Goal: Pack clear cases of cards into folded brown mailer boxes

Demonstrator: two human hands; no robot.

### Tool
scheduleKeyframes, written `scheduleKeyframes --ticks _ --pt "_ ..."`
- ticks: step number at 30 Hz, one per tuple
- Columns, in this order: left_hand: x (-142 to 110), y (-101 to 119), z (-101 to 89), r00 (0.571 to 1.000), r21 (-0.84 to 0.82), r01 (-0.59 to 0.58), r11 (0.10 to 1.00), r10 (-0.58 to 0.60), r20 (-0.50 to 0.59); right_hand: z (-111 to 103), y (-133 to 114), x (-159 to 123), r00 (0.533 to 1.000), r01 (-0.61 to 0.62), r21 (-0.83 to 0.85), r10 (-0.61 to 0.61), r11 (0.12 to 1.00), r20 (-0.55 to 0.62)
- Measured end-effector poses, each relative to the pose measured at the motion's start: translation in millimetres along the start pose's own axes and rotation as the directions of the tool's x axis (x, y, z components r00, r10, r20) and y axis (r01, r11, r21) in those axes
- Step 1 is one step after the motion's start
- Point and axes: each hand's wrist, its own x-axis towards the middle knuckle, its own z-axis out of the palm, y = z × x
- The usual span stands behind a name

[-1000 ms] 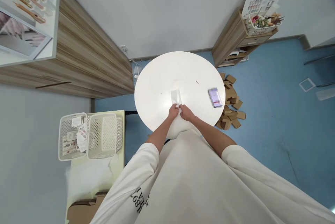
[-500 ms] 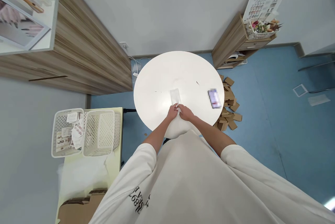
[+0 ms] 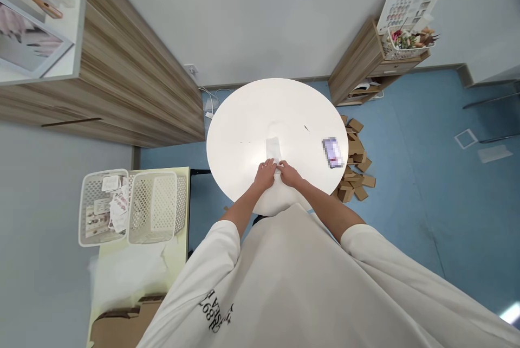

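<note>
A small, flat, whitish plastic bag (image 3: 273,147) lies near the middle of the round white table (image 3: 244,115); its fine details are too small to make out. At its near end, my left hand (image 3: 265,173) lies back upward, fingers bent over the left side and gripping it. My right hand (image 3: 290,174) pinches the same end from the right, its fingertips almost meeting those of the left. What lies under the fingers is hidden. Toward the table's right edge there is a blurred-out purple, flat rectangular object (image 3: 333,153), apart from both hands.
White baskets (image 3: 152,207), one with cards and papers, stand on a pale yellow side table (image 3: 179,245) at left. Small cardboard boxes (image 3: 357,150) pile on the floor right of the table. A wooden cabinet (image 3: 142,71) and a smaller wooden one (image 3: 357,60) flank the wall.
My left hand has turned and moved slightly left and up, its fingers now laid over the bag's near end. The bag has shifted slightly right. My right hand has barely moved.
</note>
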Motion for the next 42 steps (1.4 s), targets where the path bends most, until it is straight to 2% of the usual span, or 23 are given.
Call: scheduleKeyframes --ticks 3,8,14,17,21,25,30,36,42 --pt "2.4 -4.7 4.3 0.999 0.061 -0.051 0.997 0.050 0.014 5.6 -1.9 -5.3 0.999 0.037 -0.026 -0.037 0.999 -0.024" --pt "8.1 -11.1 7.6 0.999 0.061 -0.053 0.997 0.053 -0.003 15.1 -5.1 -17.0 0.994 0.095 -0.098 -0.100 0.991 -0.044" --pt "10.3 -12.6 11.7 0.998 0.062 -0.044 0.997 0.046 -0.033 9.9 0.4 -19.8 0.983 0.186 -0.145 -0.185 0.972 0.016" --pt "12.1 -13.1 11.5 0.997 0.065 -0.058 0.996 0.061 -0.037 7.4 0.8 -16.1 0.982 0.187 -0.162 -0.185 0.969 0.027" --pt "17.9 -13.3 5.5 0.998 0.061 -0.068 0.996 0.069 -0.014 7.7 -2.0 -12.7 0.986 0.156 -0.206 -0.164 0.966 -0.022" --pt "20.0 -10.7 -3.6 0.998 0.078 -0.039 0.996 0.035 0.055 9.4 -3.3 -12.6 0.980 0.165 -0.258 -0.188 0.952 -0.068" --pt "-5.0 -0.9 -5.8 0.993 0.063 -0.032 0.997 0.025 0.114 18.7 -4.8 -21.4 0.969 0.215 -0.292 -0.241 0.932 -0.054" --pt "-41.2 6.7 0.5 0.986 -0.040 -0.009 0.999 0.015 0.166 31.6 -9.7 -38.6 0.947 0.315 -0.328 -0.317 0.891 0.046" --pt "-43.0 0.0 -3.6 0.985 -0.145 0.074 0.987 -0.050 0.163 14.5 -12.6 -36.1 0.956 0.295 -0.238 -0.284 0.926 0.078"
